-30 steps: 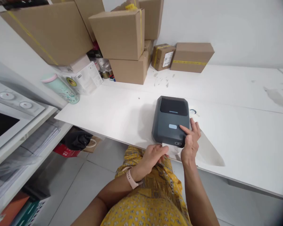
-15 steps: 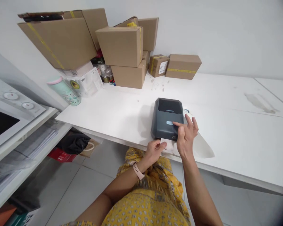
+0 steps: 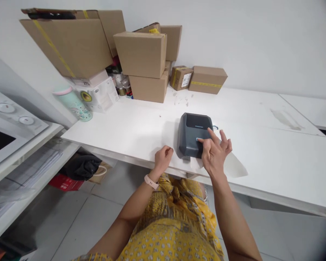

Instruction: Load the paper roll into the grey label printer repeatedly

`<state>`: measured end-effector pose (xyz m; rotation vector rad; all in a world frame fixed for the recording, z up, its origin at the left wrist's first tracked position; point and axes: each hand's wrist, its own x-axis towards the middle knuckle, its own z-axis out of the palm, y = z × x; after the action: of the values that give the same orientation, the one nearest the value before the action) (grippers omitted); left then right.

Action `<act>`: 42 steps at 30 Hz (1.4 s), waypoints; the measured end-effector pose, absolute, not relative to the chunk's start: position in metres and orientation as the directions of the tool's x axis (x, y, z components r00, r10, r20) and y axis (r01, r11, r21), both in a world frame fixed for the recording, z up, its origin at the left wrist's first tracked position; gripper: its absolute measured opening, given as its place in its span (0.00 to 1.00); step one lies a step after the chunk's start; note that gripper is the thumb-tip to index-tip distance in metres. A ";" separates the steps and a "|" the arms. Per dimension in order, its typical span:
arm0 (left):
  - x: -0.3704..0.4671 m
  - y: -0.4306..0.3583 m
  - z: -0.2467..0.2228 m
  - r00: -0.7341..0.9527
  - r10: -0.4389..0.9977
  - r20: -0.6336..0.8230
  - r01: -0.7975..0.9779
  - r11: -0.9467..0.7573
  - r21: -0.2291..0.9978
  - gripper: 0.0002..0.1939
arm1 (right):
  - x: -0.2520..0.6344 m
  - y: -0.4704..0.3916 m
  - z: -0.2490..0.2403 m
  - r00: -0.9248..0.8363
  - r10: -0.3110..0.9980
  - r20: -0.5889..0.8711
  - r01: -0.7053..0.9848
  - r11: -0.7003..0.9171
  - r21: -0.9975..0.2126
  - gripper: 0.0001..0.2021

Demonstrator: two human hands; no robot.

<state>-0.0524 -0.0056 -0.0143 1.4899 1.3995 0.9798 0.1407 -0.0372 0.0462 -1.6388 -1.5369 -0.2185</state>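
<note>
A dark grey device with a black top panel sits near the front edge of the white table. My right hand is over its right side, fingers spread, one fingertip touching the small light button on top. A piece of white paper sticks out at the device's front. My left hand is curled closed at the table edge, left of the device and apart from it; nothing shows in it. A pale sheet lies right of the device, partly behind my right hand.
Cardboard boxes are stacked at the back left, with two smaller boxes beside them. A mint green bottle leans by a white box. At the far left is a white microwave.
My left hand has let go of the white paper at the device's front and moved left. My right hand's fingers have shifted over the top, one still at the button.
</note>
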 end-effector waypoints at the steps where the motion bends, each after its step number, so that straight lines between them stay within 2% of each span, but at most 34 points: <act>1: -0.052 -0.003 -0.015 0.082 0.997 -0.010 0.384 -0.022 0.923 0.10 | 0.139 -0.037 0.046 0.226 0.733 0.642 0.885 0.120 -0.449 0.22; 4: -0.048 -0.001 -0.015 0.081 0.997 0.006 0.485 -0.045 0.873 0.09 | 0.133 -0.037 0.043 0.223 0.732 0.644 0.895 0.108 -0.432 0.20; 7: -0.046 -0.003 -0.015 0.079 0.996 0.026 0.506 -0.063 0.860 0.09 | 0.132 -0.038 0.041 0.241 0.743 0.625 0.892 0.084 -0.444 0.20; 11: -0.046 -0.004 -0.018 0.080 0.996 0.048 0.483 -0.081 0.872 0.08 | 0.139 -0.043 0.039 0.215 0.787 0.578 0.825 0.171 -0.539 0.22; 14: -0.046 -0.005 -0.021 0.069 0.996 0.053 0.460 -0.079 0.885 0.08 | 0.144 -0.050 0.036 0.243 0.772 0.587 0.742 0.242 -0.625 0.23; 16: -0.047 -0.006 -0.023 0.065 0.996 0.054 0.435 -0.077 0.897 0.08 | 0.147 -0.055 0.031 0.359 0.738 0.571 0.639 0.251 -0.727 0.25; 19: -0.049 -0.008 -0.024 0.068 0.996 0.062 0.392 -0.083 0.916 0.08 | 0.153 -0.058 0.019 0.548 0.708 0.445 0.364 0.277 -0.889 0.28; 21: -0.048 -0.009 -0.021 0.068 0.995 0.078 0.312 -0.095 0.945 0.12 | 0.157 -0.057 0.011 0.557 0.748 0.361 0.205 0.297 -0.933 0.29; 23: -0.045 -0.009 -0.014 0.067 0.989 0.133 0.133 -0.141 0.981 0.19 | 0.159 -0.053 0.008 0.510 0.787 0.348 0.154 0.314 -0.937 0.29; 25: -0.038 -0.006 -0.003 0.075 0.974 0.213 -0.057 -0.209 0.976 0.24 | 0.160 -0.047 0.011 0.495 0.779 0.385 0.180 0.342 -0.922 0.29; 27: -0.030 0.001 0.010 0.090 0.958 0.273 -0.140 -0.259 0.956 0.27 | 0.162 -0.038 0.022 0.513 0.737 0.440 0.232 0.374 -0.898 0.29; 32: -0.015 0.028 0.038 0.101 0.952 0.287 -0.129 -0.274 0.953 0.32 | 0.172 -0.010 0.059 0.504 0.632 0.589 0.389 0.443 -0.808 0.30; 36: -0.004 0.049 0.056 0.166 0.924 0.344 -0.141 -0.323 0.936 0.33 | 0.175 0.012 0.081 0.425 0.704 0.569 0.306 0.480 -0.822 0.33; 39: 0.009 0.063 0.069 0.207 0.892 0.403 -0.155 -0.377 0.913 0.33 | 0.180 0.032 0.097 0.415 0.709 0.570 0.218 0.531 -0.819 0.33; 42: 0.021 0.086 0.082 0.208 0.867 0.452 -0.163 -0.425 0.890 0.34 | 0.191 0.056 0.118 0.390 0.722 0.571 0.229 0.525 -0.820 0.33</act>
<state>0.0213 0.0857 0.0818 1.5495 0.6907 1.3884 0.1913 0.0565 0.1182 -1.0125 -1.1660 0.3926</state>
